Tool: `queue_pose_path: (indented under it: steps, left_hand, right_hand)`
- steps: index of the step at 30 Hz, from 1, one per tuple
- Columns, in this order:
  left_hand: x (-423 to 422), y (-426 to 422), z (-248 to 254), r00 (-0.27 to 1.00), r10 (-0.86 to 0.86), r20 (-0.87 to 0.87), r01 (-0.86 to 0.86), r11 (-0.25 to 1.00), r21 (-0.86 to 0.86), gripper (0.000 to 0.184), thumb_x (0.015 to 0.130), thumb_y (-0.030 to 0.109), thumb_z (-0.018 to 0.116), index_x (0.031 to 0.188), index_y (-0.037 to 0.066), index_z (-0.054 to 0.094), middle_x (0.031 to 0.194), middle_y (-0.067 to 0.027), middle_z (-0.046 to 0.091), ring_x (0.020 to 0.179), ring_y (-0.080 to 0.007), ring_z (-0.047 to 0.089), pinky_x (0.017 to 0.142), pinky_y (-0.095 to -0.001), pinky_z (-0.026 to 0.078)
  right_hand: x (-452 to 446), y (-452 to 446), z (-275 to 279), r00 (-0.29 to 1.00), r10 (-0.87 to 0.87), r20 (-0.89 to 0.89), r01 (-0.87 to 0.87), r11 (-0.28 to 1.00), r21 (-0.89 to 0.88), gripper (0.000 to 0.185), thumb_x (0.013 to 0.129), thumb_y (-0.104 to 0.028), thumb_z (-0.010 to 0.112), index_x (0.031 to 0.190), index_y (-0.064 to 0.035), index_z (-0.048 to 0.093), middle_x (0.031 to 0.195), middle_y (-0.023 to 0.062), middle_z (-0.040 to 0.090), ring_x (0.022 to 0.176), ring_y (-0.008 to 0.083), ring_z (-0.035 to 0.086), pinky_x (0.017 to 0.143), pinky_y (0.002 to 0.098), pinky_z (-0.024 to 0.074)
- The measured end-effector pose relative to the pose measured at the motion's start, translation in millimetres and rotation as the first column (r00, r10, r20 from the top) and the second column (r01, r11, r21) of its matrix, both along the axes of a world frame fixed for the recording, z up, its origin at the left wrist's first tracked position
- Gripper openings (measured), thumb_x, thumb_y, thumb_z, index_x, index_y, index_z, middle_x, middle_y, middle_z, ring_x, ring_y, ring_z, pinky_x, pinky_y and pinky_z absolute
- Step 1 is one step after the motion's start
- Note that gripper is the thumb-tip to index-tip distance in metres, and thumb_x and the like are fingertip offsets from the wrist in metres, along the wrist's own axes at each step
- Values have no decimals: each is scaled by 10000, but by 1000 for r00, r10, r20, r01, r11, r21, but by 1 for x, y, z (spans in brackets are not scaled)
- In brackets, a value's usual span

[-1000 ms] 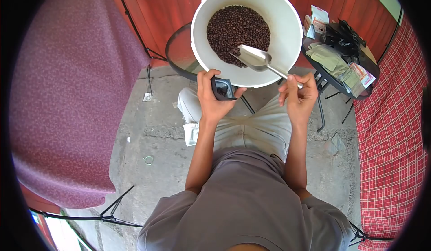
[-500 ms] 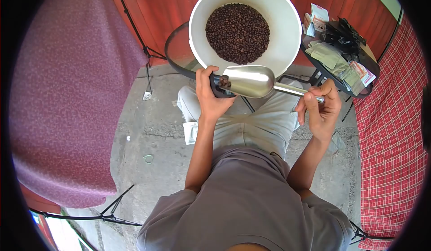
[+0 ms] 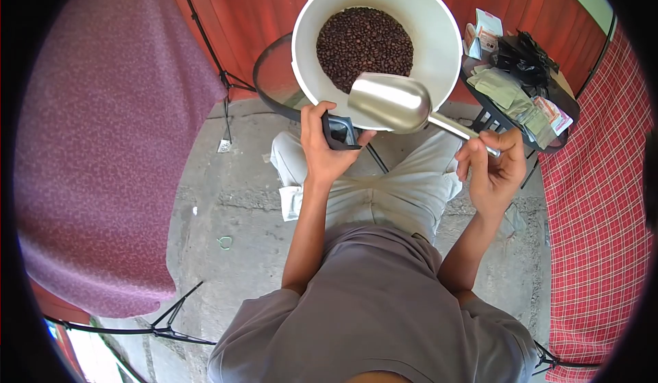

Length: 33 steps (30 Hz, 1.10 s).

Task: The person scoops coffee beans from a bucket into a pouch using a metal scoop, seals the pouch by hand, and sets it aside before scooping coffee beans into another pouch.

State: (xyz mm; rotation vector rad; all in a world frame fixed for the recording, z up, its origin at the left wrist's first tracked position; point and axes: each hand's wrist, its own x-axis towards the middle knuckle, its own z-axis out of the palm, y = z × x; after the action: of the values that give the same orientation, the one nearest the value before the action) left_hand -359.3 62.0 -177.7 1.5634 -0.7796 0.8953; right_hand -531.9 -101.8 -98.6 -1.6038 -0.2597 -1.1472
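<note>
My left hand (image 3: 322,143) is closed around a black bag (image 3: 334,138) whose mouth gapes upward, showing a shiny silvery inside. How full the bag is I cannot see. Pinched in the fingers of my right hand (image 3: 495,167) is the handle of a metal scoop (image 3: 394,102). The scoop is tilted, its bowl above the near rim of a white bucket (image 3: 442,47), up and to the right of the bag. Dark roasted coffee beans (image 3: 363,44) cover the bucket's bottom.
Under the bucket is a round dark table (image 3: 277,75). To the right, a small black table (image 3: 565,102) bears folded pale green bags (image 3: 510,95), black plastic (image 3: 524,54) and paper packets (image 3: 552,114). Purple cloth (image 3: 110,143) hangs at left, red checked cloth (image 3: 596,198) at right.
The scoop has moved up and to the right, away from the bag's mouth and over the bucket rim. Beans seen at its lip earlier are gone from there. My left hand stays nearly still.
</note>
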Motion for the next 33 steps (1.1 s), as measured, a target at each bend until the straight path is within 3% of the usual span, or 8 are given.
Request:
queue_pose_path:
  steps: [7,17,33]
  left_hand:
    - [-1,-1,0,1000,0,4,0,1000,-1,754,545,221,951,1135,53,513,949,-100,484,799,-259,533,687,-376,456]
    - [0,-1,-3,1000,-12,-3,12,1000,11,747,546,219,951,1129,59,512,962,-99,487,819,-262,537,698,-371,459]
    - [-1,-1,-1,1000,-15,11,15,1000,5,748,542,203,952,1130,46,516,961,-101,489,806,-256,540,679,-373,462]
  right_hand:
    - [34,-5,-17,986,-93,-137,112,984,139,170,933,-42,647,889,-19,484,634,68,612,448,46,517,383,187,369]
    - [71,13,-50,956,-125,-265,170,973,155,154,931,-47,640,864,-15,506,606,61,619,439,51,551,357,201,375]
    - [83,18,-66,974,-123,-192,156,974,167,182,953,-65,623,884,-31,458,622,71,600,428,64,518,359,207,382]
